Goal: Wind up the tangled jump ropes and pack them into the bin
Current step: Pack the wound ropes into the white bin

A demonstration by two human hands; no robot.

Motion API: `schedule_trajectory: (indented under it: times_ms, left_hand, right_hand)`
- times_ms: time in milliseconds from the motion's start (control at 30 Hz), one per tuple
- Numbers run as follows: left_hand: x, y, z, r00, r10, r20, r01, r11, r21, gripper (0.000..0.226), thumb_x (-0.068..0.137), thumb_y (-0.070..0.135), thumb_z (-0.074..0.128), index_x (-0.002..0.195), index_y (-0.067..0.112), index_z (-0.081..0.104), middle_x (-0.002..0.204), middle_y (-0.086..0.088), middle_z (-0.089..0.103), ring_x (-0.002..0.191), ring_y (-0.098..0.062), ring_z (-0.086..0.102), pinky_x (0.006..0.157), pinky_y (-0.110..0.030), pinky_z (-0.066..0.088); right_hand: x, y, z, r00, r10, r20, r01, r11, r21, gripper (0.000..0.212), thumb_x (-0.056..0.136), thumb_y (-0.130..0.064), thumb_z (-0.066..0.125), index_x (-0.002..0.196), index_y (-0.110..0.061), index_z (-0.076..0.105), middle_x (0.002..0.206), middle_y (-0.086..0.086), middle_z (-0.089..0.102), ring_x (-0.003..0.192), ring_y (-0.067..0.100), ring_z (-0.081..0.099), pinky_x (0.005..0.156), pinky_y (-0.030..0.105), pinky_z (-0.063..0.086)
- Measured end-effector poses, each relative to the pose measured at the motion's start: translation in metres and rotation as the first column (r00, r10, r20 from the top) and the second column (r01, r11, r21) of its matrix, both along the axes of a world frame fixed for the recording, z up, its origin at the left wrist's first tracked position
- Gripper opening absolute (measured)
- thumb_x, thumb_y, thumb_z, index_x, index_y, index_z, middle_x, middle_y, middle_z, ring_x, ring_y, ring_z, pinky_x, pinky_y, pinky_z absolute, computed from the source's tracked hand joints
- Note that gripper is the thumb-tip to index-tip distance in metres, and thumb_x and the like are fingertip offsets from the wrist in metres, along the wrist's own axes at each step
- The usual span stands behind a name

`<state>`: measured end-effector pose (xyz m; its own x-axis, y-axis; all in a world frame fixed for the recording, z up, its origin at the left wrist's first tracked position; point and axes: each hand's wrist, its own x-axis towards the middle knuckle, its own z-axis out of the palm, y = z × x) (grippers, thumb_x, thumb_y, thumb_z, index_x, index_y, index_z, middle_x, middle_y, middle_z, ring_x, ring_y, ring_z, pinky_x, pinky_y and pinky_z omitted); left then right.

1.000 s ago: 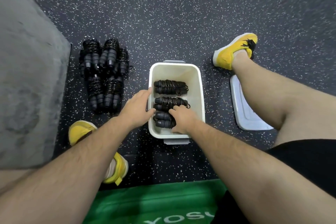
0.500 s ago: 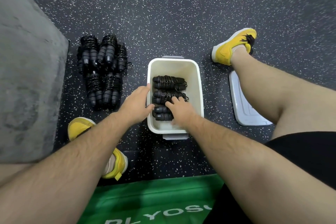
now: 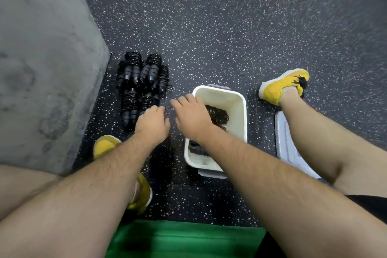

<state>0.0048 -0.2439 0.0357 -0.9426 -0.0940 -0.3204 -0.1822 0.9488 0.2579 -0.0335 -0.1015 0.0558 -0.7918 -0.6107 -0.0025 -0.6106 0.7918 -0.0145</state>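
A white bin stands on the speckled floor with wound black jump ropes inside, partly hidden by my right forearm. A pile of wound black jump ropes lies on the floor left of the bin. My left hand hovers over the near end of that pile, fingers loosely curled, holding nothing. My right hand is above the bin's left rim, fingers spread toward the pile, empty.
A grey mat covers the floor at left. The bin's white lid lies right of the bin, under my right leg. My yellow shoes flank the work area. Green fabric lies at the bottom.
Both hands have left the bin and moved left toward the pile on the floor. The ropes they were pressing stay in the bin. The view has tilted.
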Motion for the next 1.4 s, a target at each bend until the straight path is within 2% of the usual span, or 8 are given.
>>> schedule_trajectory:
  times_ms: [333, 567, 767, 933, 1100, 1167, 1267, 1400]
  left_hand:
    - [-0.002, -0.047, -0.054, 0.948, 0.233, 0.219, -0.227, 0.972, -0.053, 0.061, 0.101, 0.035, 0.049, 0.153, 0.013, 0.029, 0.150, -0.011, 0.042, 0.137, -0.030, 0.042, 0.109, -0.042, 0.037]
    - [-0.006, -0.052, -0.066, 0.905, 0.407, 0.124, -0.425, 0.876, 0.227, 0.044, 0.100, 0.018, 0.050, 0.143, 0.009, 0.047, 0.144, -0.010, 0.044, 0.129, -0.032, 0.048, 0.108, -0.044, 0.041]
    - [-0.005, -0.056, -0.063, 0.795, 0.599, 0.100, -0.578, 0.695, 0.427, 0.020, 0.099, 0.031, 0.059, 0.113, 0.016, 0.061, 0.120, -0.001, 0.056, 0.101, -0.022, 0.060, 0.082, -0.031, 0.044]
    - [-0.018, -0.050, -0.039, 0.653, 0.735, 0.185, -0.603, 0.357, 0.713, 0.030, 0.085, 0.024, 0.079, 0.102, 0.016, 0.056, 0.108, -0.005, 0.063, 0.089, -0.014, 0.061, 0.074, -0.024, 0.046]
    - [-0.033, -0.029, 0.000, 0.727, 0.624, 0.287, -0.449, 0.115, 0.886, 0.032, 0.086, 0.000, 0.075, 0.104, 0.020, 0.057, 0.108, -0.005, 0.065, 0.101, -0.022, 0.065, 0.093, -0.039, 0.054]
    - [-0.040, -0.018, 0.013, 0.758, 0.588, 0.282, -0.412, 0.097, 0.906, 0.031, 0.088, -0.006, 0.070, 0.102, 0.021, 0.061, 0.107, -0.006, 0.067, 0.101, -0.022, 0.064, 0.097, -0.043, 0.052]
    - [-0.045, 0.000, 0.030, 0.824, 0.504, 0.260, -0.358, 0.108, 0.927, 0.033, 0.088, -0.010, 0.068, 0.102, 0.020, 0.065, 0.108, -0.006, 0.069, 0.100, -0.019, 0.065, 0.090, -0.035, 0.056]
    - [-0.042, 0.022, 0.042, 0.928, 0.303, 0.217, -0.284, 0.197, 0.938, 0.032, 0.090, -0.012, 0.064, 0.102, 0.018, 0.063, 0.103, -0.002, 0.069, 0.094, -0.014, 0.065, 0.077, -0.024, 0.053]
  right_hand:
    - [-0.022, -0.087, -0.064, 0.723, -0.210, 0.658, 0.273, 0.962, 0.008, 0.056, 0.093, -0.017, 0.055, 0.144, -0.012, 0.031, 0.132, 0.020, 0.047, 0.120, 0.038, 0.052, 0.100, 0.045, 0.045]
    - [-0.042, -0.123, -0.097, 0.245, -0.377, 0.893, 0.824, 0.566, 0.013, 0.063, 0.091, -0.034, 0.064, 0.137, -0.001, 0.037, 0.131, 0.018, 0.058, 0.118, 0.034, 0.058, 0.099, 0.036, 0.047]
    - [-0.042, -0.115, -0.101, 0.025, -0.270, 0.963, 0.893, 0.439, 0.100, 0.039, 0.082, -0.035, 0.076, 0.103, -0.005, 0.064, 0.097, 0.011, 0.074, 0.082, 0.028, 0.074, 0.074, 0.046, 0.063]
    - [-0.038, -0.087, -0.053, 0.272, -0.210, 0.939, 0.895, 0.415, -0.166, 0.060, 0.078, -0.023, 0.080, 0.126, -0.015, 0.044, 0.104, 0.000, 0.063, 0.093, 0.017, 0.066, 0.088, 0.040, 0.057]
    - [-0.029, -0.035, -0.001, 0.491, -0.187, 0.851, 0.799, 0.486, -0.354, 0.050, 0.086, -0.013, 0.072, 0.127, -0.016, 0.045, 0.102, -0.002, 0.054, 0.082, 0.011, 0.057, 0.073, 0.022, 0.049]
    - [-0.022, -0.011, 0.017, 0.607, -0.220, 0.764, 0.696, 0.610, -0.377, 0.048, 0.088, -0.017, 0.070, 0.129, -0.018, 0.044, 0.109, -0.001, 0.054, 0.083, 0.010, 0.055, 0.075, 0.024, 0.050]
    - [-0.017, 0.028, 0.035, 0.952, -0.252, 0.172, 0.287, 0.931, -0.227, 0.057, 0.084, -0.031, 0.066, 0.135, -0.018, 0.045, 0.130, 0.002, 0.047, 0.113, 0.023, 0.047, 0.092, 0.039, 0.048]
    - [-0.019, 0.067, 0.042, 0.998, -0.066, -0.023, 0.064, 0.993, -0.097, 0.077, 0.073, -0.043, 0.070, 0.143, -0.021, 0.048, 0.143, 0.000, 0.050, 0.128, 0.031, 0.042, 0.106, 0.043, 0.037]
